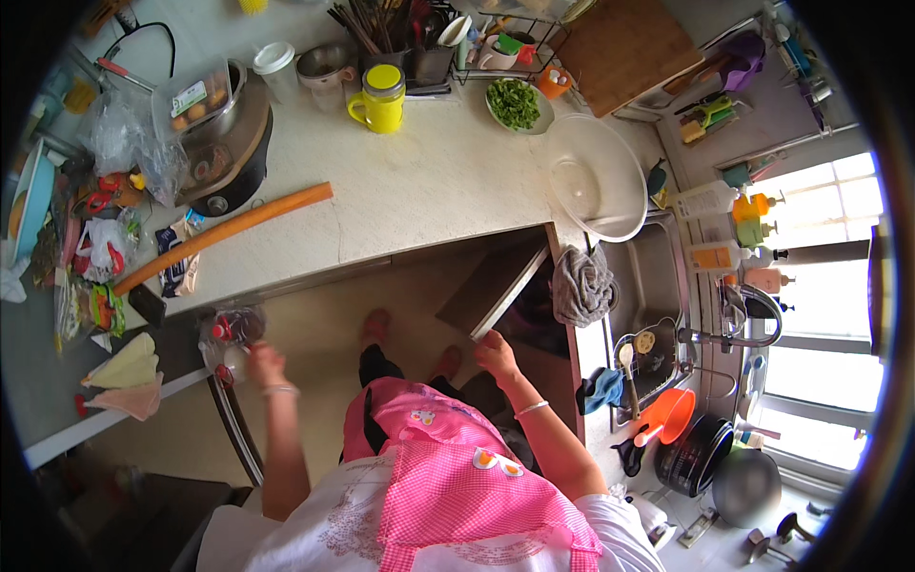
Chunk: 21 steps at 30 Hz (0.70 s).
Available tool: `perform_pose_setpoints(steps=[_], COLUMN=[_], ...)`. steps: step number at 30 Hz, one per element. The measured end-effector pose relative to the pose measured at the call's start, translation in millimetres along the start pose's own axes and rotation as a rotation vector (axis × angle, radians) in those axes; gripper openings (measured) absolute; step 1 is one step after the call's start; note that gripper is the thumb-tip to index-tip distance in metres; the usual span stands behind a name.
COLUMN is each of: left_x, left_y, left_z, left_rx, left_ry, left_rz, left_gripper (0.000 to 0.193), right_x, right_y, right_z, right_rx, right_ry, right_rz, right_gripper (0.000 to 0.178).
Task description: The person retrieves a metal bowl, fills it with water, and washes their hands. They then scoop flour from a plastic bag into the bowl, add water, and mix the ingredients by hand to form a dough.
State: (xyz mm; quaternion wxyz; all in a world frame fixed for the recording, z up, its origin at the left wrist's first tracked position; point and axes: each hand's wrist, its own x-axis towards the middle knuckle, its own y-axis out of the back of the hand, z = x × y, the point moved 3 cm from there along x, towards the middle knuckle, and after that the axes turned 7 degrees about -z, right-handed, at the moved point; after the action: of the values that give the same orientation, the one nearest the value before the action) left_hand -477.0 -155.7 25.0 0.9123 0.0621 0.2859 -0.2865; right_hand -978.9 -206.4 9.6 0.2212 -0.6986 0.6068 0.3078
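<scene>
My right hand point(496, 356) is closed around the edge of a cabinet door point(510, 281), which is swung out below the counter beside the sink. On the other side, my left hand point(266, 366), slightly smeared by motion, has its fingers curled at a clear plastic bag point(246, 324). Red pieces and something pale show through the bag, but their kind cannot be made out. Behind the door, the cabinet's inside is dark and mostly hidden.
A white counter point(400, 191) carries a long wooden stick point(229, 227), a yellow jar mug point(383, 99), a plate of chopped greens point(515, 103) and a clear basin point(596, 176). A grey cloth point(582, 286) hangs by the sink point(658, 286). Bagged goods crowd the left.
</scene>
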Motion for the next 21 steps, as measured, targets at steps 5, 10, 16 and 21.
perform_pose_setpoints(steps=[5, 10, 16, 21], left_x=[-154.0, -207.9, -194.1, -196.1], left_y=[-171.7, -268.5, -305.5, -303.9], left_z=[-69.6, -82.7, -148.0, -155.1], left_rx=[0.338, 1.062, 1.407, 1.478], left_ry=[-0.15, -0.913, -1.082, -0.942], left_rz=[-0.708, -1.006, -1.137, -1.144], left_gripper=[0.032, 0.043, 0.066, 0.075], right_x=[12.6, 24.9, 65.2, 94.0], right_y=[4.1, 17.4, 33.8, 40.7], right_z=[-12.4, -13.9, 1.3, 18.8], right_rx=[-0.051, -0.022, -0.025, 0.096], right_ry=[0.101, 0.171, 0.316, 0.244], right_rz=[-0.067, -0.204, -0.282, -0.155], right_gripper=[0.034, 0.042, 0.029, 0.023])
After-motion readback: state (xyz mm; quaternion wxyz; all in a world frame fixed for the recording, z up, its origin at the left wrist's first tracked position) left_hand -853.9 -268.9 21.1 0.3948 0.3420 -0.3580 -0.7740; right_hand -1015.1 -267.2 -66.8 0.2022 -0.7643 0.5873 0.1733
